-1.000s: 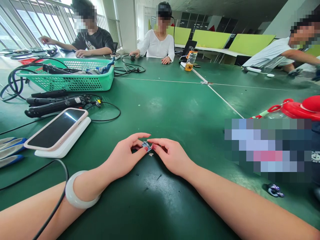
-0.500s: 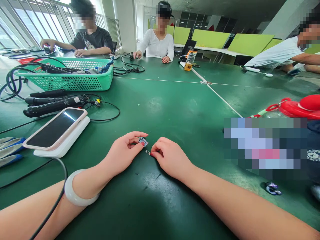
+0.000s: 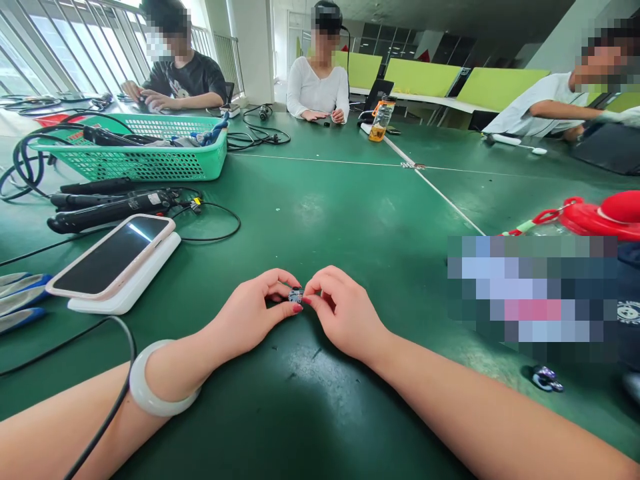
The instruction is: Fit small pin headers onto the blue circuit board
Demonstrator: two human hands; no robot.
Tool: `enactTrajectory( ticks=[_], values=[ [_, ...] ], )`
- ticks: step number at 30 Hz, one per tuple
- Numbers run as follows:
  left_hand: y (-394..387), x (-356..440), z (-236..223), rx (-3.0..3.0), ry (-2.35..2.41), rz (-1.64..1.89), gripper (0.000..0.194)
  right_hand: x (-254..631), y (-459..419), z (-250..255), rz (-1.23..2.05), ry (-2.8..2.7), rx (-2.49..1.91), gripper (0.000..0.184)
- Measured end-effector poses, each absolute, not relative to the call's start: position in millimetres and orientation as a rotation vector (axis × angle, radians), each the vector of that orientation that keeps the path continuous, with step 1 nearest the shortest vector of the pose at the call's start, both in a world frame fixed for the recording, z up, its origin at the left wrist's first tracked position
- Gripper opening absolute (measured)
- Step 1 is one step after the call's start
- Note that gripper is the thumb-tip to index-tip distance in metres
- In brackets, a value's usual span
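Note:
My left hand (image 3: 255, 312) pinches a small grey-blue circuit board (image 3: 295, 295) between thumb and fingertips, above the green table (image 3: 340, 213). My right hand (image 3: 345, 303) is closed at the board's right edge, its thumb and forefinger together there. The small pale rectangular piece that showed in those right fingertips earlier is hidden now, so I cannot tell whether it sits in the board. Fingertips of both hands almost meet.
A phone (image 3: 113, 257) lies on a white block (image 3: 125, 283) at left, near black rod-like tools (image 3: 110, 208), gloves (image 3: 23, 300) and a green basket (image 3: 135, 160). Earbuds (image 3: 546, 379) and a red lid (image 3: 607, 217) are at right. A bottle (image 3: 381, 120) and three people are beyond.
My left hand has brought the circuit board down and right. My right fingertips, which held a small pale piece apart from it, now meet the board's edge.

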State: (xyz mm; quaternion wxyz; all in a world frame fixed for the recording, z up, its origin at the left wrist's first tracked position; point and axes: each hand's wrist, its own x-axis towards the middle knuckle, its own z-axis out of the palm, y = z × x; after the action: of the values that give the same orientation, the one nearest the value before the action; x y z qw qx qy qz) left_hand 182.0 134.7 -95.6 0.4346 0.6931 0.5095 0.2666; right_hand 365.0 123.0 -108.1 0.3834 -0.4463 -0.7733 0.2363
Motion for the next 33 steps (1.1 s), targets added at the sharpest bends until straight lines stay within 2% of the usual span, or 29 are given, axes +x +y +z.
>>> enactTrajectory(
  ticks=[9, 16, 22, 28, 33],
  values=[
    [134, 182, -96, 1.706, 1.218, 0.691, 0.024, 365, 120, -109, 0.47, -2.116, -1.116, 0.017],
    [140, 182, -98, 1.355, 1.29, 1.015, 0.033, 363, 115, -104, 0.35, -2.263, -1.004, 0.021],
    [141, 182, -99, 1.266, 1.268, 1.084, 0.035, 355, 105, -106, 0.199, -2.627, -0.902, 0.045],
    [141, 182, -99, 1.282, 1.268, 1.064, 0.038, 356, 109, -110, 0.19, -2.536, -0.978, 0.017],
    [140, 183, -97, 1.362, 1.306, 0.978, 0.035, 358, 116, -112, 0.281, -2.377, -1.119, 0.009]
  ],
)
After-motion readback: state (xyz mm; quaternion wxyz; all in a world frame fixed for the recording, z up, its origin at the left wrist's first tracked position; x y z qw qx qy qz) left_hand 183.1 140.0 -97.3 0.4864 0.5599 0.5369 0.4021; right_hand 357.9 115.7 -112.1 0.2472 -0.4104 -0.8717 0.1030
